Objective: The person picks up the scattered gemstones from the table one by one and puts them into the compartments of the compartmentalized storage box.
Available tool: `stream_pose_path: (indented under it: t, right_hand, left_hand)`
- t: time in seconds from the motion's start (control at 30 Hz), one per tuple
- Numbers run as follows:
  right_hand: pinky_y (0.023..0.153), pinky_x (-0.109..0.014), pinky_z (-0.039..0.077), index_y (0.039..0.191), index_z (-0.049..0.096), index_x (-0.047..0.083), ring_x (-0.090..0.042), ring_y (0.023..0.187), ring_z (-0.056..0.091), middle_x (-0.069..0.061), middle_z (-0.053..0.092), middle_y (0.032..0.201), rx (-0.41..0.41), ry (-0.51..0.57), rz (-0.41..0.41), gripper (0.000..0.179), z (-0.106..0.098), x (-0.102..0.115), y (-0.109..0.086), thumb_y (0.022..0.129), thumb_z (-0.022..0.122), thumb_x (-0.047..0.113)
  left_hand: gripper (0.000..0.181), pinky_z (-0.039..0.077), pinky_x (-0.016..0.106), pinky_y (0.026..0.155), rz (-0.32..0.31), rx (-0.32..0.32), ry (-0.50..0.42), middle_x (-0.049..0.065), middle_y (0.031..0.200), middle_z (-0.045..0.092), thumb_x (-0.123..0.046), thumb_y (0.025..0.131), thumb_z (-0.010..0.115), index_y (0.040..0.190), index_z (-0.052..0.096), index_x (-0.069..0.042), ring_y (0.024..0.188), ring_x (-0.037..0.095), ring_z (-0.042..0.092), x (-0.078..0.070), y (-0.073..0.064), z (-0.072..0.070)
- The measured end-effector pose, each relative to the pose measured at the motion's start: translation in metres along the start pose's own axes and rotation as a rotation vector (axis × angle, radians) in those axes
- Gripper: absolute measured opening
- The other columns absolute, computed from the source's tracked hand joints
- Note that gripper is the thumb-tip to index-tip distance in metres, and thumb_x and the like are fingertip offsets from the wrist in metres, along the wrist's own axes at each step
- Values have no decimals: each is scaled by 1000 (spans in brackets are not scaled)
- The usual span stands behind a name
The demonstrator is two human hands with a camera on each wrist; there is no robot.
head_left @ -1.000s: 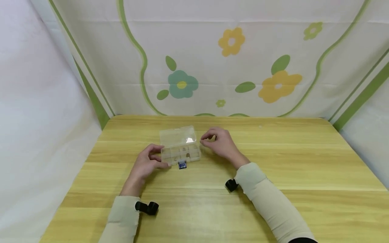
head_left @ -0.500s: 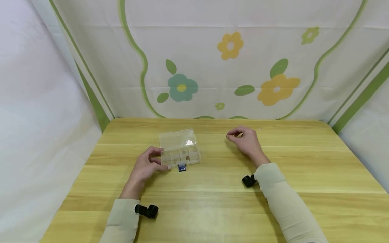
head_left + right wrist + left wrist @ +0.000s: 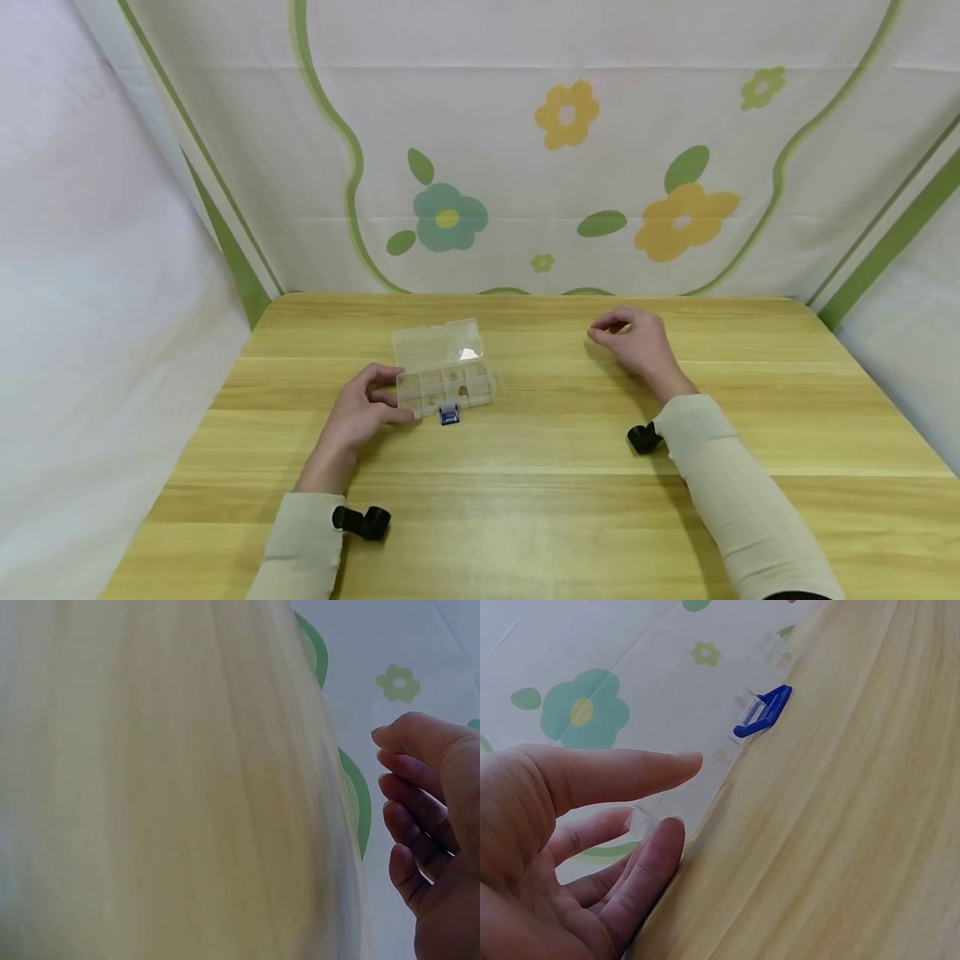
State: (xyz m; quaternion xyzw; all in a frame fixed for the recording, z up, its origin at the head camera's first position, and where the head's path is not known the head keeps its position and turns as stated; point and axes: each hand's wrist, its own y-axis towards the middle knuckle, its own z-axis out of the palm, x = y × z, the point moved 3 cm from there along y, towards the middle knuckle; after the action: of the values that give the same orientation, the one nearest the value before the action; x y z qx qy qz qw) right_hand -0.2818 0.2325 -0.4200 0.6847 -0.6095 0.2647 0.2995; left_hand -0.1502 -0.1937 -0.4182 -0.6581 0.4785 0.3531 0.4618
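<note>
A clear plastic compartment box (image 3: 410, 392) stands on the table with its lid (image 3: 427, 347) folded back. Several small brownish pieces (image 3: 462, 391) lie in its compartments, and a blue latch (image 3: 449, 414) hangs from the front edge. My left hand (image 3: 360, 408) grips the box's left end, thumb at the front corner and fingers at the back. The left wrist view shows the same hold near the blue latch (image 3: 765, 712). Well right of the box, my right hand (image 3: 637, 342) hovers over the table. Its fingers are loosely curled, thumb near index finger, with nothing visible between them (image 3: 435, 802).
The wood-grain table (image 3: 510, 517) ends at a white cloth backdrop (image 3: 517, 167) printed with flowers. White cloth (image 3: 97, 275) also hangs at the left side. A black wrist camera (image 3: 363, 522) sticks out from the left cuff, another camera (image 3: 645, 438) from the right.
My right hand has moved from beside the box far to the right, now overlapping where a tiny whitish bit showed on the table. The left hand keeps its hold on the box.
</note>
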Motion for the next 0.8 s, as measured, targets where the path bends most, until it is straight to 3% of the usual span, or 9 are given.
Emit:
stream_pose_path:
  t: [0.43, 0.8]
  right_hand:
    - [94, -41, 47, 117, 79, 10, -30, 109, 67, -14, 76, 118, 5, -17, -24, 26, -8, -8, 2, 97, 82, 27]
    - [95, -41, 47, 119, 78, 10, -30, 111, 66, -14, 75, 120, -4, -25, 22, 28, -19, -18, 2, 98, 80, 29]
  left_hand:
    - [74, 48, 30, 87, 1, -6, -1, 15, 140, 62, -1, 77, 94, 143, 63, -11, 105, 24, 62, 0, -1, -1]
    - [74, 47, 31, 87, -1, -13, -15, 15, 137, 63, 0, 75, 94, 142, 65, -11, 106, 24, 62, 2, 2, 0]
